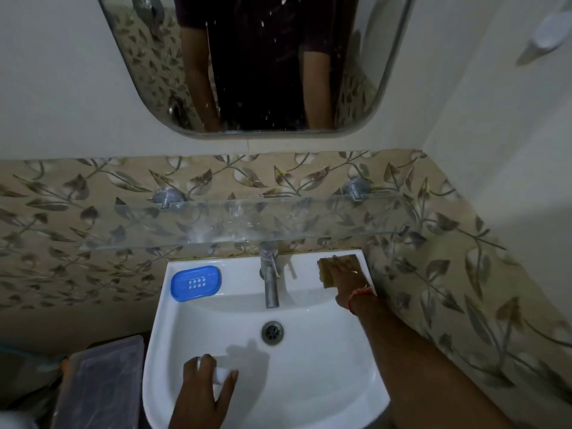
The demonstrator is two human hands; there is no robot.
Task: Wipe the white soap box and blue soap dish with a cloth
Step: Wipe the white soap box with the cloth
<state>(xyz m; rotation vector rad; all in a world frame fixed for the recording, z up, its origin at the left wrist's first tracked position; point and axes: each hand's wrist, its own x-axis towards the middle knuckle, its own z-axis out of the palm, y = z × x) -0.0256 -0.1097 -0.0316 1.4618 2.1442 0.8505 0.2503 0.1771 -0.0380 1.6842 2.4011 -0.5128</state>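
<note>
The blue soap dish [196, 283] lies on the back left ledge of the white sink [325, 382], apart from both hands. Over the front left of the basin, my left hand [204, 388] grips the white soap box [220, 373]; my fingers hide most of it. My right hand [349, 275] rests flat on a yellowish-brown cloth [326, 269] lying on the back right ledge of the sink. Whether the fingers are closed on the cloth I cannot tell.
A steel tap [270, 275] stands at the middle back of the sink, with the drain [272, 332] below it. A glass shelf [247, 221] juts out above the tap, under a mirror [257, 63]. A grey lidded bin [99, 382] stands left of the sink.
</note>
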